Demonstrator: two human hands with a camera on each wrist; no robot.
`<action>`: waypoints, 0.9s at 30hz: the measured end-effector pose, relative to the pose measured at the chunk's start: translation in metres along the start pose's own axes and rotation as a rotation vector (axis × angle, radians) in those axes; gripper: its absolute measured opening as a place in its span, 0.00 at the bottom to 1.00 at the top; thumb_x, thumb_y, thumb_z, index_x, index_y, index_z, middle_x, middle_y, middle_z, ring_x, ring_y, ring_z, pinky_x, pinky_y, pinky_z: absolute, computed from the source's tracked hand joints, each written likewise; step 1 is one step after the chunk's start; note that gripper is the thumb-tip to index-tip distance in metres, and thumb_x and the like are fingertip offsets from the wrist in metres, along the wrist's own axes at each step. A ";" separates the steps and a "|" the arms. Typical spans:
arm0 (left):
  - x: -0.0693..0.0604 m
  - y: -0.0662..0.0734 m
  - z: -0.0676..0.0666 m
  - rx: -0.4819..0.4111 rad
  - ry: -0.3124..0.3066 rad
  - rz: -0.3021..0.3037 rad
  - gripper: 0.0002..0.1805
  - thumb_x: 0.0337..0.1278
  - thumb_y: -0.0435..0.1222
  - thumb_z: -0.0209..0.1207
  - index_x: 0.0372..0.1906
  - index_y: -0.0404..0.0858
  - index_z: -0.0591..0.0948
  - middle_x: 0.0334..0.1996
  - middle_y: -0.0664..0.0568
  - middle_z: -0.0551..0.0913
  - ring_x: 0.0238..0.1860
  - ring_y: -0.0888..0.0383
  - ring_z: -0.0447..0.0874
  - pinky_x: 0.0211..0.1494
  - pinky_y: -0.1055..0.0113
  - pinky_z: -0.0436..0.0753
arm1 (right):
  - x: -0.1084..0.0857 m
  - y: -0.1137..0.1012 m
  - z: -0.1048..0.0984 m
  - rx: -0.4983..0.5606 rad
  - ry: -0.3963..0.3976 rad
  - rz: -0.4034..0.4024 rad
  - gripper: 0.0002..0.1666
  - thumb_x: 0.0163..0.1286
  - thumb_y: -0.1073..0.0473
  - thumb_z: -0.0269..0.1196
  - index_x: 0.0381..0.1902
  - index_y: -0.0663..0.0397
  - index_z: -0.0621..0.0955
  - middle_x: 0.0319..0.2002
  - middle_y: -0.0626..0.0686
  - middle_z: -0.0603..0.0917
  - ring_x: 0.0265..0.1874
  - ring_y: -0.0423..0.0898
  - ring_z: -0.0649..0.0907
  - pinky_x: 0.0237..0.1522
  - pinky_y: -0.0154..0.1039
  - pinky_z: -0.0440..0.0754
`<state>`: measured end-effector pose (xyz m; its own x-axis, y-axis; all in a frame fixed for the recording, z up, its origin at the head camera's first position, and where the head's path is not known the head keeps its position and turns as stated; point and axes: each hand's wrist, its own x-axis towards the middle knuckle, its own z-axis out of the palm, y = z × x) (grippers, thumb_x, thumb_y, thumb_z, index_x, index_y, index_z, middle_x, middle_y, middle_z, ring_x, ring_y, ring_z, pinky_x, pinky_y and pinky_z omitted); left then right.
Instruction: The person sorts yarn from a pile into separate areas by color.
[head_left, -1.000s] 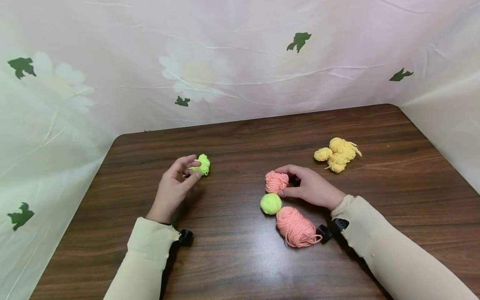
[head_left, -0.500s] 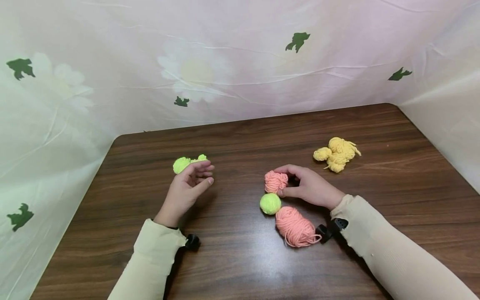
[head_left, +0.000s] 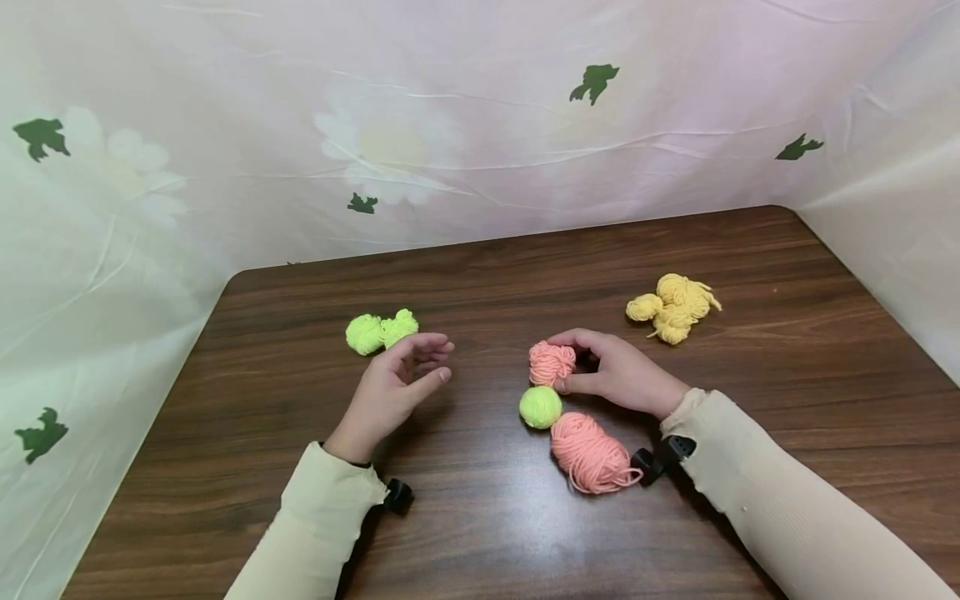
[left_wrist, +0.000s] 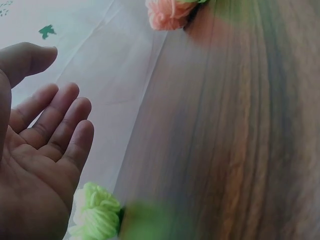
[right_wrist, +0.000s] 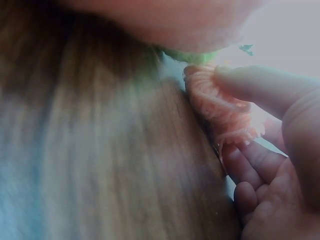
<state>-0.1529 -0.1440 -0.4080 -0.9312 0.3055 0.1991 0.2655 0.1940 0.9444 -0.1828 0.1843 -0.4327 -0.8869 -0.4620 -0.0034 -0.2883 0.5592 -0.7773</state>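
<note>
The right hand [head_left: 626, 372] holds a small pink yarn ball [head_left: 551, 363] between thumb and fingers on the table; in the right wrist view the thumb lies on the pink yarn [right_wrist: 220, 107]. Touching that ball in front is a green yarn ball [head_left: 541, 407], and a larger pink skein [head_left: 591, 452] lies against the green one. The left hand [head_left: 390, 392] is empty, its fingers relaxed, over the table just in front of two bright green yarn bundles [head_left: 364, 334] that lie side by side. In the left wrist view the palm [left_wrist: 40, 165] shows with nothing in it.
Several yellow yarn bundles [head_left: 684, 302] lie together at the back right of the brown wooden table [head_left: 480, 292]. A pale floral cloth [head_left: 480, 125] with green bird-like shapes hangs behind and at the sides. Black wrist cameras sit at both cuffs.
The left hand has moved right and slightly toward the front, away from the green bundles, uncovering both; its fingers have straightened. The right hand has stayed on the small pink ball.
</note>
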 end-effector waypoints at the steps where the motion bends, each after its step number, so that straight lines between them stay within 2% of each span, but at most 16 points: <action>1: 0.000 0.001 0.001 0.007 -0.002 -0.004 0.20 0.60 0.23 0.63 0.58 0.27 0.77 0.55 0.32 0.80 0.57 0.35 0.78 0.61 0.52 0.78 | 0.000 0.000 0.000 0.001 -0.001 0.002 0.33 0.61 0.48 0.74 0.63 0.43 0.78 0.55 0.47 0.83 0.55 0.48 0.79 0.57 0.50 0.74; 6: -0.002 0.005 0.005 0.046 -0.007 -0.027 0.18 0.61 0.26 0.65 0.56 0.32 0.79 0.54 0.42 0.82 0.58 0.42 0.79 0.63 0.45 0.75 | 0.000 -0.001 -0.001 0.001 -0.001 -0.002 0.33 0.61 0.48 0.74 0.63 0.43 0.78 0.55 0.47 0.83 0.55 0.47 0.79 0.57 0.50 0.74; 10: -0.003 0.007 0.009 0.073 -0.020 -0.029 0.18 0.61 0.28 0.65 0.55 0.35 0.80 0.54 0.46 0.83 0.58 0.46 0.79 0.63 0.44 0.74 | 0.000 -0.001 -0.001 0.002 0.001 -0.010 0.33 0.61 0.48 0.74 0.63 0.44 0.78 0.57 0.48 0.82 0.57 0.48 0.79 0.59 0.51 0.73; 14: -0.003 0.010 0.014 0.094 -0.030 -0.030 0.17 0.61 0.30 0.66 0.55 0.37 0.81 0.54 0.46 0.84 0.56 0.52 0.80 0.63 0.45 0.75 | 0.000 0.000 -0.001 0.001 0.002 -0.010 0.33 0.61 0.48 0.74 0.63 0.44 0.78 0.57 0.48 0.82 0.58 0.49 0.78 0.60 0.52 0.73; 27: -0.004 0.011 0.027 0.125 -0.074 -0.024 0.17 0.62 0.32 0.67 0.55 0.40 0.81 0.53 0.47 0.84 0.56 0.52 0.80 0.61 0.47 0.76 | 0.000 -0.001 0.000 0.015 -0.003 -0.007 0.33 0.61 0.49 0.74 0.63 0.44 0.78 0.56 0.48 0.83 0.57 0.48 0.79 0.59 0.51 0.74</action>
<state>-0.1388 -0.1179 -0.4051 -0.9179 0.3665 0.1521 0.2764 0.3156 0.9077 -0.1829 0.1840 -0.4318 -0.8836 -0.4682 0.0004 -0.2895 0.5456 -0.7864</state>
